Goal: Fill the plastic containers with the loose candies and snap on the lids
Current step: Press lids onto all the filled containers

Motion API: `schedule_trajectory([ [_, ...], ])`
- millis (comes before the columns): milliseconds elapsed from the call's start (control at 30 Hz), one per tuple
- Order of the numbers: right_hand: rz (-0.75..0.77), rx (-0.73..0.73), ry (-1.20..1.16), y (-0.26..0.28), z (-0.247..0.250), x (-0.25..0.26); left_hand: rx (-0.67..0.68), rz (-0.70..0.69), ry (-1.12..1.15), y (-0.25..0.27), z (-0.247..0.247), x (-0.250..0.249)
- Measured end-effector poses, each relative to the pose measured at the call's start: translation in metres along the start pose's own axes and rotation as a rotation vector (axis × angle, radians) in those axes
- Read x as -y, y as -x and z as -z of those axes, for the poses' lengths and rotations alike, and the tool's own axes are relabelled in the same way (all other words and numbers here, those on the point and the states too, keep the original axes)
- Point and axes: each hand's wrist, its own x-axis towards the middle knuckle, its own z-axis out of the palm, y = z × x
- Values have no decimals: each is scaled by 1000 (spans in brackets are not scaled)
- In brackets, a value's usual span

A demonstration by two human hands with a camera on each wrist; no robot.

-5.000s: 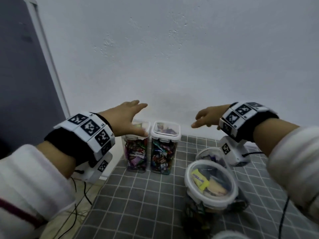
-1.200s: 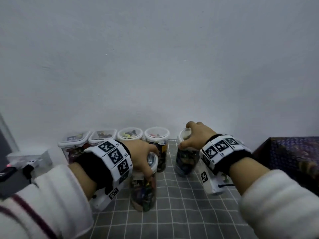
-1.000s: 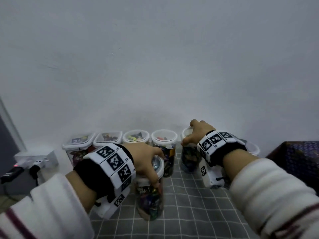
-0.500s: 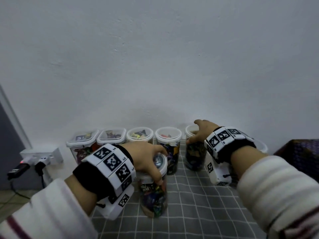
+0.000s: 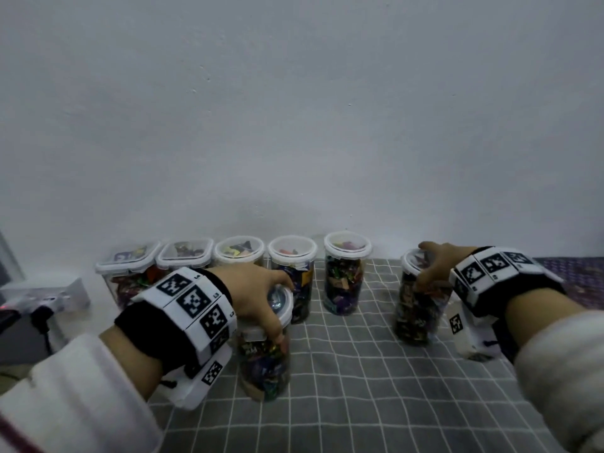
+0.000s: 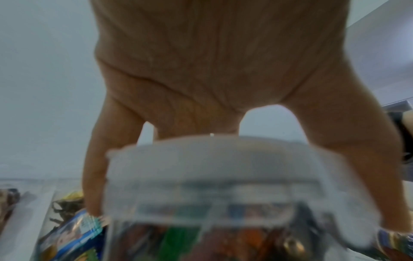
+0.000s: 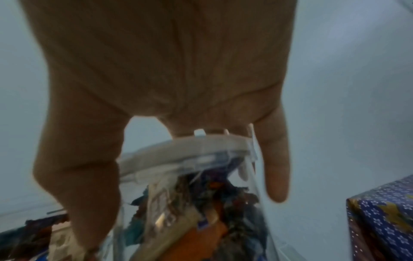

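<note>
Jars of clear plastic, round, tall and narrow, each packed to the top with wrapped candies and capped with a white-rimmed snap lid. Two are in hand.

Left hand [image 5: 258, 295] sits on top of the near-left jar [image 5: 265, 361], fingers and thumb curled down over the lid [image 6: 214, 169] rim; the left wrist view shows thumb and fingers straddling the lid on both sides. This jar stands on the grey checked tablecloth [image 5: 359, 387], well nearer than the row at the wall.

Right hand [image 5: 438, 266] grips the right jar [image 5: 418, 308] the same way, from above, fingers draped over the lid and down the clear wall; in the right wrist view the little finger hangs straight beside the jar, seemingly not touching. This jar leans a little and stands apart to the right of the row; I cannot tell whether its base is on the cloth.

Row at the far wall: two square-lidded containers [image 5: 130, 259] at left, then three round jars [image 5: 292, 253], all lidded and filled. A patterned blue box [image 7: 384, 217] sits at far right.

Handling, as judged: full jars are likely moderately heavy for their size, stiff but thin-walled, smooth and rather slippery. Being tall, they probably tip easily. A top grip on the lid rim depends on the snaps holding; taking hold around the upper wall just below the lid looks safer for carrying. The candy itself is loose and light, and rustles rather than breaks.
</note>
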Motion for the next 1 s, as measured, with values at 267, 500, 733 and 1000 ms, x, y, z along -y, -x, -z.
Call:
schedule_trajectory([
  [267, -20, -198, -144, -28, -10, 15, -11, -6, 7, -1, 0, 1],
  [500, -10, -183, -129, -47, -7, 29, -21, -29, 27, -2, 0, 7],
  [733, -23, -166, -180, -51, -9, 26, -31, -47, 24, -3, -1, 9],
  [1000, -9, -171, -41, -48, -8, 32, -37, -46, -6, -3, -2, 7],
])
